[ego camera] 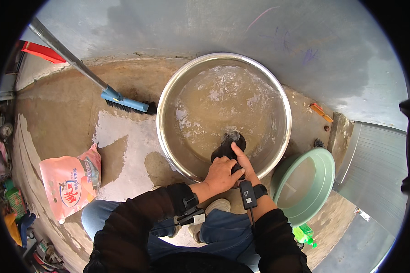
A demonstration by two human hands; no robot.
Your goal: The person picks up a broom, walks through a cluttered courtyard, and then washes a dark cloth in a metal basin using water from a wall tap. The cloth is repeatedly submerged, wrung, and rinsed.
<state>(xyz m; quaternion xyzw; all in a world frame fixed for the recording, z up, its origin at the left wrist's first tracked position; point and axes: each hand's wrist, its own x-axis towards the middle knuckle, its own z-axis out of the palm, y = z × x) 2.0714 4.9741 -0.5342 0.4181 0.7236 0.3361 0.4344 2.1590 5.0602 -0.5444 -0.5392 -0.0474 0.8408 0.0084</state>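
Note:
A large round metal basin stands on the floor before me, holding murky, rippling water. Over its near edge, both my hands are closed on a wet black item, which looks like a shoe or bunched cloth; I cannot tell which. My left hand grips it from the left side. My right hand is against its right side, with the thumb on top. The far end of the black item meets the water, where it splashes. Part of the item is hidden under my fingers.
Right of the basin, a green plastic tub leans tilted, with a green bottle beside it. An orange brush lies by the wall. To the left are a blue-headed broom and a pink detergent bag on the partly wet floor.

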